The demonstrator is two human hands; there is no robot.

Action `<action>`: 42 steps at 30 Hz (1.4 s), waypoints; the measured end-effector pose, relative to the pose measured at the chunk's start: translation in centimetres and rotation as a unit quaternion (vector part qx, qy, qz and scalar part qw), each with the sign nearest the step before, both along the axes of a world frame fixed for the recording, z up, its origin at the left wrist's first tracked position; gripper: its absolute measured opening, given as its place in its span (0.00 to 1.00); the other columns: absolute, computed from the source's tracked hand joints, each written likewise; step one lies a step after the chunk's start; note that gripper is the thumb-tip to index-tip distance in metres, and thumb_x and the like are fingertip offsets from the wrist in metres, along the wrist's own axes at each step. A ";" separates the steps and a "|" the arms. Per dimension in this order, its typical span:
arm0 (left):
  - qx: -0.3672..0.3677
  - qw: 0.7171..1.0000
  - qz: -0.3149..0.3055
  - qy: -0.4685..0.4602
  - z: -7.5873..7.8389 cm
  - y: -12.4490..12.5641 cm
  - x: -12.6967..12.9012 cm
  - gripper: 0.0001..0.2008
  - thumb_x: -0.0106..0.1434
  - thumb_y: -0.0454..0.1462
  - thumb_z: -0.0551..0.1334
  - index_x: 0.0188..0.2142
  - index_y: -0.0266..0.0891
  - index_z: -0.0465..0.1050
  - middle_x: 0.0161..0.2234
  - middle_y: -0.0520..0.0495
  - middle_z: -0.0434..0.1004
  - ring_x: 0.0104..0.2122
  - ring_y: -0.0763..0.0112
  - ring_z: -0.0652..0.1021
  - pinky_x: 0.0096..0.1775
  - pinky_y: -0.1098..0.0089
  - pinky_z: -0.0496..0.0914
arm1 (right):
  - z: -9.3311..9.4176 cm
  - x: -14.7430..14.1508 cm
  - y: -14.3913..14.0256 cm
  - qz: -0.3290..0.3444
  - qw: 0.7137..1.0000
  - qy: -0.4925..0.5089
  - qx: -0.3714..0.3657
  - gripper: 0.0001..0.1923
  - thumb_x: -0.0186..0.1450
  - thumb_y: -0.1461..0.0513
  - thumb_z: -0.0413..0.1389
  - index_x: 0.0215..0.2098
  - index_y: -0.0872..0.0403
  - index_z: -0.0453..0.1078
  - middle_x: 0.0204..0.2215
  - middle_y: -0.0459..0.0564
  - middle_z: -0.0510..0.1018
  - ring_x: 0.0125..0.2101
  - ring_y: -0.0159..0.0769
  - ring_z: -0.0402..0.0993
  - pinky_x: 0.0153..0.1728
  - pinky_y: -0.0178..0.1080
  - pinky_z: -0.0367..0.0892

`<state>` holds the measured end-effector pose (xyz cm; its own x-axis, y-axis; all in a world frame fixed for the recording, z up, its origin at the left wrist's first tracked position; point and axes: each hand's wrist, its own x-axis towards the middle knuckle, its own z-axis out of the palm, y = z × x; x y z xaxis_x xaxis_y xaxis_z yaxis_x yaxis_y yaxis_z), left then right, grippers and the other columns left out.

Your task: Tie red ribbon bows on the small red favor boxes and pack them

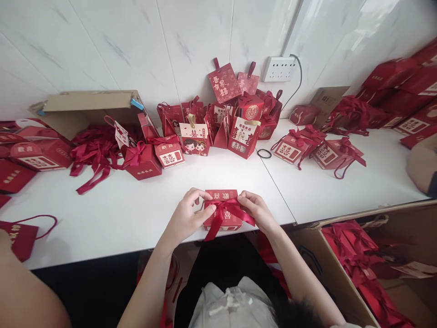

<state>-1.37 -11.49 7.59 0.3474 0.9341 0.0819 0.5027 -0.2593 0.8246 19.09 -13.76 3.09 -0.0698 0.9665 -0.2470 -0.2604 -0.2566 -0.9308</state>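
A small red gift box with gold characters sits on the white table near its front edge. A red ribbon is tied across its top, with tails hanging over the front. My left hand pinches the ribbon's left loop at the box's left side. At the right side, my right hand pinches the right loop. Both hands rest on the box.
Several finished red boxes and bags crowd the back by the wall. Loose red ribbons lie left beside an open cardboard box. A carton of red items stands below right. A black hair tie lies mid-table. Another person's arm shows lower left.
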 end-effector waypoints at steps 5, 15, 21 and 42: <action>0.007 0.999 0.004 0.032 -0.1 0.1 -0.7 0.04 0.61 0.39 0.57 0.34 0.43 0.68 0.35 0.51 0.71 0.34 0.70 0.69 0.40 0.69 0.66 | -0.1 -0.1 0.1 0.000 1.000 0.010 0.005 0.20 0.54 0.50 0.61 0.21 0.53 0.58 0.18 0.40 0.63 0.18 0.25 0.55 0.20 0.31 0.51; 0.023 0.996 -0.026 0.077 0.9 0.0 0.0 0.04 0.61 0.37 0.56 0.34 0.42 0.68 0.33 0.52 0.71 0.30 0.71 0.71 0.35 0.70 0.67 | 0.1 0.1 0.2 0.005 1.000 -0.016 0.026 0.19 0.56 0.50 0.59 0.20 0.54 0.60 0.18 0.40 0.61 0.18 0.25 0.53 0.20 0.31 0.49; 0.099 0.991 -0.027 0.086 0.4 0.3 0.3 0.05 0.60 0.32 0.55 0.33 0.42 0.67 0.34 0.51 0.71 0.36 0.69 0.72 0.39 0.69 0.68 | 0.0 0.3 0.2 0.009 0.996 -0.080 0.048 0.20 0.58 0.49 0.57 0.21 0.54 0.59 0.19 0.41 0.62 0.20 0.26 0.55 0.22 0.32 0.53; 0.016 0.998 -0.049 -0.037 -0.2 0.9 -0.1 0.06 0.61 0.34 0.56 0.35 0.41 0.73 0.35 0.50 0.73 0.35 0.71 0.72 0.37 0.70 0.65 | 2.9 -2.6 0.1 0.028 0.811 -0.447 0.376 0.07 0.64 0.68 0.51 0.36 0.52 0.70 0.36 0.50 0.74 0.38 0.37 0.69 0.41 0.44 0.61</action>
